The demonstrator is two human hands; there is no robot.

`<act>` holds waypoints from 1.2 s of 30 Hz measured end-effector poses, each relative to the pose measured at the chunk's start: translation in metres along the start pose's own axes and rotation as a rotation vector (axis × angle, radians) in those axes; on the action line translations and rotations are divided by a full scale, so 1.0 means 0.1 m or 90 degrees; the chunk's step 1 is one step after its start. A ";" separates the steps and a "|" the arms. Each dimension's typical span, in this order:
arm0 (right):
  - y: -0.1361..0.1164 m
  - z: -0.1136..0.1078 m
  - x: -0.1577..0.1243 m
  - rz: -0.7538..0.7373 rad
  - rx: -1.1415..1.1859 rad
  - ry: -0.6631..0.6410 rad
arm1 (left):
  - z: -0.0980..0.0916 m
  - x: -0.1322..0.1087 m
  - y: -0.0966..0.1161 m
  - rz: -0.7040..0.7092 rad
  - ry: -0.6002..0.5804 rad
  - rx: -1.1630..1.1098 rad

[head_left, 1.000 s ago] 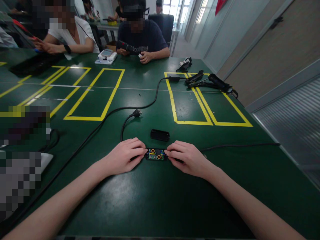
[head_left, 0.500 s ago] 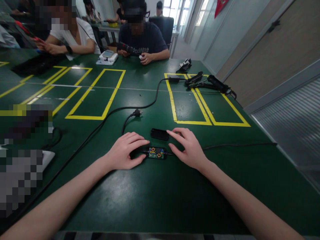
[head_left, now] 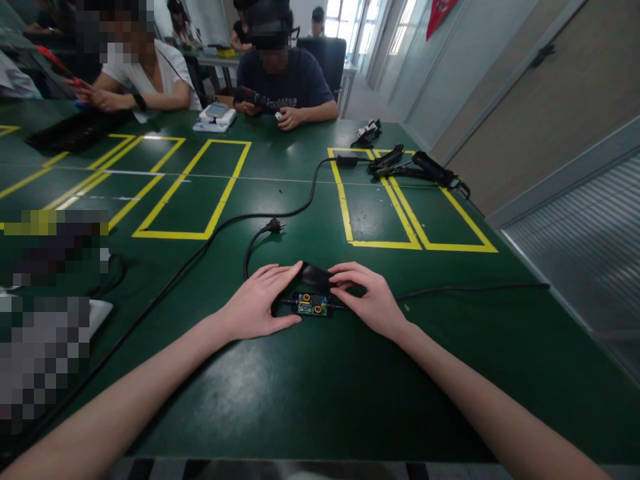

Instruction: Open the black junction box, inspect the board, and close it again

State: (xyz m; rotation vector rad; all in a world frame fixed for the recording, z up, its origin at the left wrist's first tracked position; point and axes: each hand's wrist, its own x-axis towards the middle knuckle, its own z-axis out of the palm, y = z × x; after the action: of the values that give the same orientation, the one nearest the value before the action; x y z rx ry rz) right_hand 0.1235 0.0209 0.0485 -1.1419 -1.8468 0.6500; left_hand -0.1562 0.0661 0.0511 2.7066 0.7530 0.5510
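Observation:
A green circuit board (head_left: pixel 313 305) with two copper-wound rings sits in a small black case on the table, with a cable at each end. Just behind it, a black plastic cover (head_left: pixel 317 275) is tipped up, its smooth outer face showing. My right hand (head_left: pixel 367 297) pinches the cover's right end between thumb and fingers. My left hand (head_left: pixel 257 301) is spread around the left side of the board. Its index fingertip meets the cover's left corner, and its thumb lies near the case's lower left corner.
A black plug (head_left: pixel 274 226) and a long black cable (head_left: pixel 250 216) lie beyond my hands. Hair-styling tools (head_left: pixel 430 168) rest at the back right, by yellow tape outlines (head_left: pixel 385 245). Two people sit across the green table (head_left: pixel 320 400); a white device (head_left: pixel 215 118) stands there.
My right hand has taken hold of the cover and turned it so its outer face shows. My left index finger has reached forward to the cover's left corner.

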 end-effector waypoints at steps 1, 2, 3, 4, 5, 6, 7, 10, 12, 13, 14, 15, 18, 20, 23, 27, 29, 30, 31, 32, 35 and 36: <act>-0.01 0.00 0.00 0.012 0.028 0.004 | 0.00 0.00 0.00 -0.001 0.005 -0.004; -0.02 0.01 -0.01 0.021 0.051 0.009 | 0.00 0.00 0.00 -0.003 0.009 -0.006; -0.03 0.01 -0.01 0.029 0.067 0.016 | 0.00 0.00 0.01 -0.004 0.011 -0.008; -0.04 0.02 -0.01 0.035 0.076 0.025 | 0.00 -0.01 0.01 -0.007 0.010 -0.009; -0.05 0.02 -0.02 0.039 0.081 0.033 | -0.01 -0.01 0.01 -0.010 0.009 -0.010; -0.06 0.03 -0.02 0.040 0.084 0.041 | -0.01 -0.01 0.01 -0.013 0.008 -0.011; -0.06 0.03 -0.03 0.040 0.085 0.045 | -0.01 -0.01 0.01 -0.015 0.007 -0.013; -0.07 0.04 -0.03 0.028 0.083 0.051 | -0.02 -0.02 0.02 -0.012 0.015 -0.017; -0.08 0.04 -0.04 0.012 0.081 0.053 | -0.02 -0.02 0.02 -0.008 0.020 -0.018; -0.08 0.04 -0.04 0.004 0.078 0.054 | -0.02 -0.02 0.02 -0.007 0.023 -0.019; -0.08 0.04 -0.04 -0.002 0.074 0.055 | -0.02 -0.02 0.02 -0.005 0.024 -0.020; -0.08 0.03 -0.03 -0.005 0.068 0.054 | -0.02 -0.02 0.02 -0.004 0.025 -0.022; -0.08 0.02 -0.03 -0.009 0.043 0.047 | -0.02 -0.03 0.02 -0.001 0.029 -0.027; -0.08 0.02 -0.03 -0.021 0.023 0.043 | -0.02 -0.04 0.02 -0.001 0.031 -0.033; -0.08 0.01 -0.02 -0.046 0.002 0.042 | -0.02 -0.04 0.01 -0.007 0.027 -0.042; -0.09 0.02 -0.02 -0.056 -0.004 0.035 | -0.04 -0.03 0.01 -0.015 0.028 -0.061; -0.09 0.01 -0.01 -0.064 -0.014 0.028 | -0.04 -0.03 0.02 -0.020 0.030 -0.071; -0.09 0.01 -0.01 -0.071 -0.023 0.025 | -0.05 -0.03 0.02 -0.024 0.031 -0.075; -0.09 0.00 -0.01 -0.080 -0.032 0.021 | -0.05 -0.02 0.02 -0.028 0.033 -0.078; -0.09 -0.01 -0.01 -0.088 -0.042 0.017 | -0.05 -0.02 0.02 -0.029 0.035 -0.081; -0.09 -0.02 0.00 -0.115 -0.066 0.008 | -0.06 -0.02 0.03 -0.035 0.035 -0.087; -0.09 -0.02 0.00 -0.124 -0.071 0.008 | -0.06 -0.02 0.03 -0.036 0.034 -0.089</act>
State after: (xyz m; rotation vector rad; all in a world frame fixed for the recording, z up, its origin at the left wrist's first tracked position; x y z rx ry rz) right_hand 0.1215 0.0168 0.0563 -1.0176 -1.9748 0.4328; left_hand -0.1591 0.0636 0.0566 2.5434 0.7727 0.6404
